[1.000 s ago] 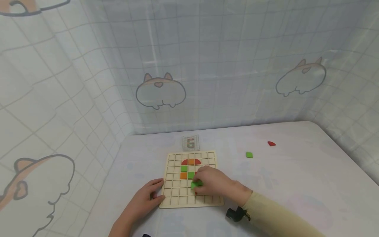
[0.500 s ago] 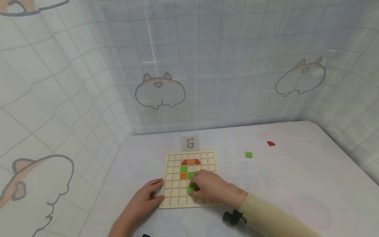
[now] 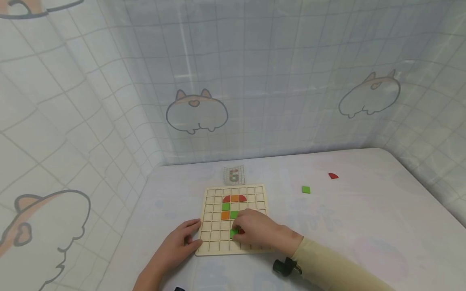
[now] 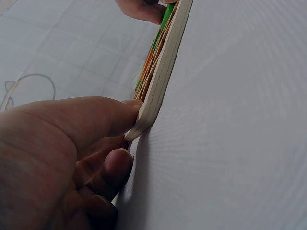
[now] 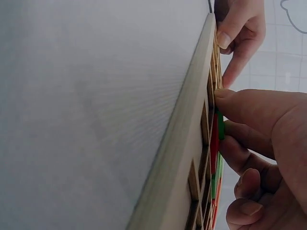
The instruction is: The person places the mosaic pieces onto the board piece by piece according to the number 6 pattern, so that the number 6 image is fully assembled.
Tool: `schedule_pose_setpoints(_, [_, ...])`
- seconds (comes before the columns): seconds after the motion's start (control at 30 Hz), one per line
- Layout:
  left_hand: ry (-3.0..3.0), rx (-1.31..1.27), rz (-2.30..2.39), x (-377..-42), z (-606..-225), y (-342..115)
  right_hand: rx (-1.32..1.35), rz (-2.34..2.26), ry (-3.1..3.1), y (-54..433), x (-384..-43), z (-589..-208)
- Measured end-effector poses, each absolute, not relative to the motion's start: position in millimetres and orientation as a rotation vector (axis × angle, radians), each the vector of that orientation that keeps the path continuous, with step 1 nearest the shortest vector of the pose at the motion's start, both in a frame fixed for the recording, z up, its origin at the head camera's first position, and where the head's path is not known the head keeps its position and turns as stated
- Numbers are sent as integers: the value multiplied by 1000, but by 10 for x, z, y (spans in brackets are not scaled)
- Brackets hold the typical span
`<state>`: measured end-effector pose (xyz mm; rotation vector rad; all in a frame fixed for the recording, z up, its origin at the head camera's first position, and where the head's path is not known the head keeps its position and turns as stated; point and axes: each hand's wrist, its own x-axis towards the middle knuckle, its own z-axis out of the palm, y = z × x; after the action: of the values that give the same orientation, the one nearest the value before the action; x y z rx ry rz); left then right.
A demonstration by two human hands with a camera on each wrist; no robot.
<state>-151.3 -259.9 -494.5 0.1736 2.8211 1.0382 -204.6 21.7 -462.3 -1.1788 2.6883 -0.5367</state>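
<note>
A wooden grid board [image 3: 216, 235] lies flat on the table. My left hand [image 3: 179, 245] rests against its left edge, thumb and fingertips touching the rim, as the left wrist view confirms. Over the board's lower middle, my right hand [image 3: 256, 228] pinches a green square tile [image 3: 232, 234] between thumb and fingers. In the right wrist view that tile [image 5: 221, 125] stands tilted at a cell beside a red tile [image 5: 214, 143]. Red quarter-rounds [image 3: 227, 199] flank an orange square [image 3: 234, 198] higher up; green [image 3: 226, 207] and orange squares [image 3: 225, 215] sit below. My right hand hides some cells.
Behind the board lies a small gridded card [image 3: 234, 175] printed with a coloured figure. A loose green square [image 3: 306, 189] and a red quarter-round [image 3: 333, 176] lie on the table to the right. A patterned curtain [image 3: 276, 101] encloses the table's back and sides.
My right hand has moved slightly left and toward me with the green square tile, down to a lower cell, then nearly stopped. My left hand stays at the board's edge.
</note>
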Motion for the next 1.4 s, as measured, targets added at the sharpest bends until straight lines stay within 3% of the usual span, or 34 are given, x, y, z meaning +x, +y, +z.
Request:
schedule_pose_setpoints(0.97, [2820,157,1034,-1519,-4936,-2586,-1261,-577,2700,346,-2116,-4543])
schedule_pose_setpoints(1.4, [2842,178,1015,-1518,-4970,-2601,-1138,-658,2731,561,-2287,-4499])
